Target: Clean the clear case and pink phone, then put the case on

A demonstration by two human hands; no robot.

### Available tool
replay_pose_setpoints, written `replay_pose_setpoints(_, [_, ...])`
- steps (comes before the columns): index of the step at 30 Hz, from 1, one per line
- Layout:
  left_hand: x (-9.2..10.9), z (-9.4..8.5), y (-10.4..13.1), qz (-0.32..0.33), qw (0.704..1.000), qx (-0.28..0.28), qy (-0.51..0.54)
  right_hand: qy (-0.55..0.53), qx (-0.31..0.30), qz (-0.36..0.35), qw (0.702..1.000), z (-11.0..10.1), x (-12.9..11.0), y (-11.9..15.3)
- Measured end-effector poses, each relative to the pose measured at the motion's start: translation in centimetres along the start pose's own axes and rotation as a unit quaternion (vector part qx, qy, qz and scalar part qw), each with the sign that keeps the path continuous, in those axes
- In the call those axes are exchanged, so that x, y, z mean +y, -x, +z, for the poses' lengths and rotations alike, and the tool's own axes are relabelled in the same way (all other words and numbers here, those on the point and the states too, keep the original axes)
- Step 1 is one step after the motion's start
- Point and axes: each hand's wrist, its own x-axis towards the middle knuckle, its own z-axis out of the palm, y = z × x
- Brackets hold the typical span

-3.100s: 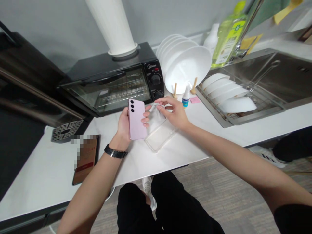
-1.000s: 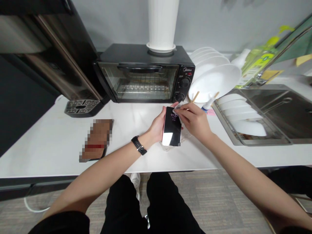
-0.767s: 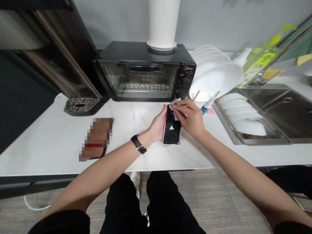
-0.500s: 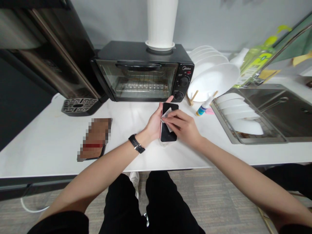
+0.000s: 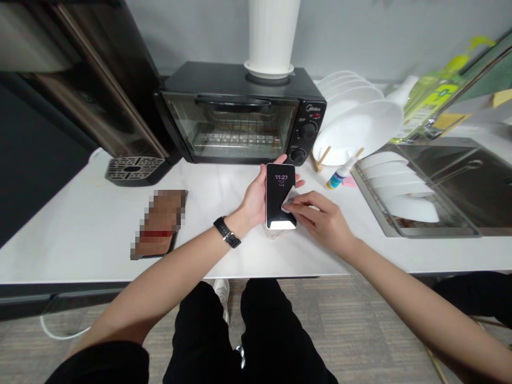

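A smartphone [image 5: 277, 200] lies screen up in my left hand [image 5: 255, 198], its lit display reading 11:27. My left fingers wrap under it, with fingertips showing past its right edge. My right hand [image 5: 326, 218] pinches a small white wipe [image 5: 291, 197] against the right side of the screen. Beneath the phone, a clear case [image 5: 276, 233] seems to rest on the counter, mostly hidden. A small spray bottle [image 5: 339, 176] with a blue and yellow label stands to the right, beside a pink item [image 5: 349, 182].
Behind the hands sits a black toaster oven [image 5: 240, 130] with a white pot [image 5: 272, 37] on top. White plates [image 5: 360, 128] and a sink [image 5: 460, 213] are on the right. A blurred-out flat object [image 5: 162, 221] and a drip tray [image 5: 136, 168] are left on the counter [image 5: 80, 234].
My right hand has slid the wipe to the right, from mid-screen to the phone's right edge. The screen has lit up and shows the time. The view has shifted slightly.
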Motion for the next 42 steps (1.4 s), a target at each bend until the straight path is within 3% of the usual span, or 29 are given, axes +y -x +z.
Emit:
replay_pose_setpoints(4, [0.0, 0.1, 0.1, -0.003, 1.000, -0.007, 0.005, 0.038, 0.057, 0.009, 0.998, -0.1, 1.9, -1.5])
replay_pose_setpoints(9, [-0.1, 0.1, 0.1, -0.046, 0.999, -0.009, 0.025, 0.054, 0.085, 0.045, 0.994, 0.4, 3.6, -3.8])
replay_pose_setpoints(13, [-0.4, 0.1, -0.3, -0.065, 0.996, -0.010, 0.068, 0.043, 0.095, 0.057, 0.993, 1.2, 3.6, -5.2])
replay_pose_setpoints(17, [-0.5, 0.3, -0.6, -0.072, 0.992, 0.027, 0.097, 0.013, 0.093, 0.039, 0.995, 2.1, 2.9, -5.9])
replay_pose_setpoints(25, [0.1, 0.1, 0.1, -0.044, 0.998, 0.008, 0.039, -0.048, 0.038, 0.018, 0.998, 3.2, -0.3, -3.4])
replay_pose_setpoints(31, [0.1, -0.2, 0.2, -0.014, 0.999, 0.005, -0.028, -0.027, -0.017, -0.046, 0.998, 2.2, -2.5, -0.3])
replay_pose_setpoints(37, [0.1, -0.1, 0.2, -0.032, 0.999, 0.002, 0.012, 0.003, -0.052, -0.042, 0.998, 0.1, -2.0, 1.2])
replay_pose_setpoints(42, [-0.1, -0.4, 0.0, -0.043, 0.999, -0.023, 0.010, 0.044, -0.019, -0.016, 0.999, -0.9, 0.1, 0.5])
